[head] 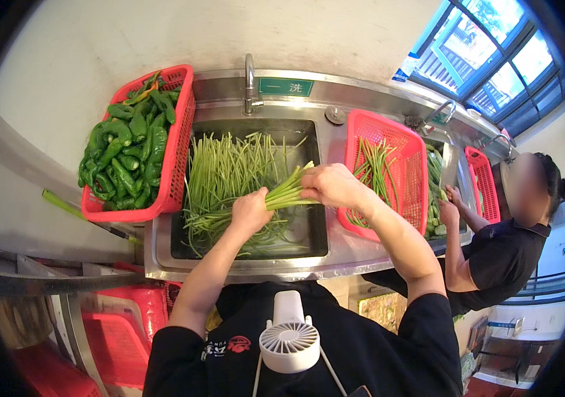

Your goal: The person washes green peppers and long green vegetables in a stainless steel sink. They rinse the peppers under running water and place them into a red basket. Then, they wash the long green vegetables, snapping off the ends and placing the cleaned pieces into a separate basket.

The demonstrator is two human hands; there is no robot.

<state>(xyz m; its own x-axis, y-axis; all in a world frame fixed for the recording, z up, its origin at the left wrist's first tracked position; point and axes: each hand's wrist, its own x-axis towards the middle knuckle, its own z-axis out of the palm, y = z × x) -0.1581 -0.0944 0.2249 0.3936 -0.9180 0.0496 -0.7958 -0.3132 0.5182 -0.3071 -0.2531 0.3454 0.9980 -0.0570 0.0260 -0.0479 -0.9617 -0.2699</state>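
Note:
Over the steel sink (319, 198), my left hand (252, 213) is closed round a bunch of long green stems (285, 191), which look like garlic shoots. My right hand (332, 186) grips the same bunch near its pale ends, fingers bent over them. Beneath my hands, many more green stems (227, 168) lie in the water of the sink, thin ends towards me. Right of the sink, a red plastic basket (414, 173) stands on the steel counter with a smaller lot of stems (376, 168) in it.
At the left stands a red basket (175, 164) heaped with green peppers (133, 149). A faucet (249, 89) rises behind the sink. To the right, a co-worker (496, 258) holds a green vegetable over another sink holding green vegetables (434, 208). Beyond is another red basket (483, 186). A small white fan (290, 347) hangs at my chest.

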